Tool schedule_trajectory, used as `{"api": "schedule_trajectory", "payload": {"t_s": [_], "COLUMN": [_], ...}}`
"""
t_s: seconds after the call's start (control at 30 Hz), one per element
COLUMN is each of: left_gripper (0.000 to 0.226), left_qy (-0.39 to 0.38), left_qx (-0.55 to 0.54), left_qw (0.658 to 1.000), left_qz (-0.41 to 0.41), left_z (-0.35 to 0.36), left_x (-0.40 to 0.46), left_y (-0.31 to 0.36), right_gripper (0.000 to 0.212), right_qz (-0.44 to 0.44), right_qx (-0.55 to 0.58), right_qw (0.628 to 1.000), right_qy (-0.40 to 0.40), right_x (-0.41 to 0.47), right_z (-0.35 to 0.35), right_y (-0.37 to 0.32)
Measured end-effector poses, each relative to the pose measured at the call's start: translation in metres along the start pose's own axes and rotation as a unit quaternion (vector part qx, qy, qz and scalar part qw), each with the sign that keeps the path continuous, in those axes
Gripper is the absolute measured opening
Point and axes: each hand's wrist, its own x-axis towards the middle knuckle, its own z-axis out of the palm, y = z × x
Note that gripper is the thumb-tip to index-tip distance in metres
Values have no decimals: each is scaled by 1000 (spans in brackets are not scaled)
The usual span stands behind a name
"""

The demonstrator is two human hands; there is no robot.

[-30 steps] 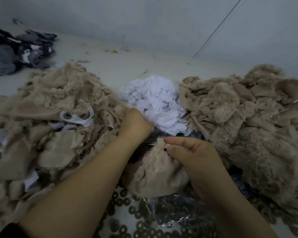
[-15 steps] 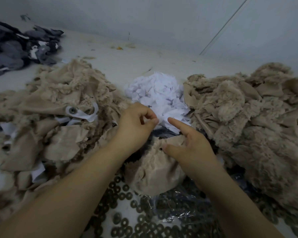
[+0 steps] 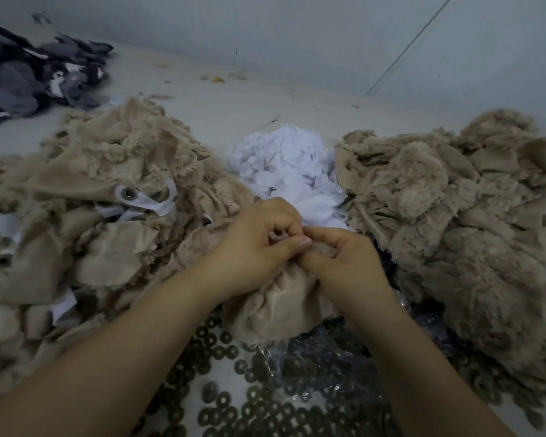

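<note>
So both hands are bunched together over one beige plush piece, which sits right under them and sags down toward the wrists. The left hand has its fingers curled in and its thumb pushed forward, pinching the top edge of that piece. The right hand does the same from the other side, thumb and forefinger nipped on the same bit of fabric, so the fingertips of the two hands touch. If there's something tiny caught in between them, I honestly can't make it out, the fingers cover it.

Just past the fingertips there's a heap of white scraps, nearly touching the left knuckles. Out to the left of the left hand is a big messy pile of beige fabric, with a metal snap set in a white tab lying on it. To the right of the right hand is a fuzzier beige pile, close beside the wrist.

Below the hands, under both forearms, loads of dark ring washers are scattered about, and a crinkly clear plastic bag with more of them lies just below the plush piece. Way off beyond the left hand, well apart from everything, is a dark grey fabric heap on the pale table.
</note>
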Motion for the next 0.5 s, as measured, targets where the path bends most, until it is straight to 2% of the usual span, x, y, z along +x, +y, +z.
{"api": "schedule_trajectory", "payload": {"t_s": [0.07, 0.13, 0.2, 0.23, 0.3, 0.37, 0.43, 0.5], "left_gripper": [22, 21, 18, 18, 21, 38, 50, 41], "left_qy": [-7, -4, 34, 74, 135, 100, 51, 64], "left_qx": [6, -35, -66, -46, 85, 196, 221, 207], "left_qw": [1000, 999, 995, 994, 984, 971, 963, 965], "left_qz": [7, -31, -66, -70, -73, -97, -143, -145], "left_z": [4, 8, 11, 11, 6, 0, -1, 0], "left_x": [-2, -3, -2, 0, 6, 14, 20, 24], "left_y": [0, -1, -4, -7, -17, -26, -32, -34], "right_gripper": [29, 38, 38, 37, 37, 40, 40, 38], "right_qz": [-38, -48, -39, -33, -26, -19, -18, -26], "right_qx": [-49, -57, -71, -83, -110, -125, -131, -134], "right_qw": [998, 997, 996, 996, 993, 992, 991, 990], "right_qy": [32, 30, 28, 29, 28, 26, 25, 22], "right_x": [-2, 0, 4, 6, 10, 12, 15, 17], "right_z": [-3, -2, -1, -1, -1, -1, 0, 1], "right_y": [1, 0, -1, -1, 0, 1, 2, 2]}}
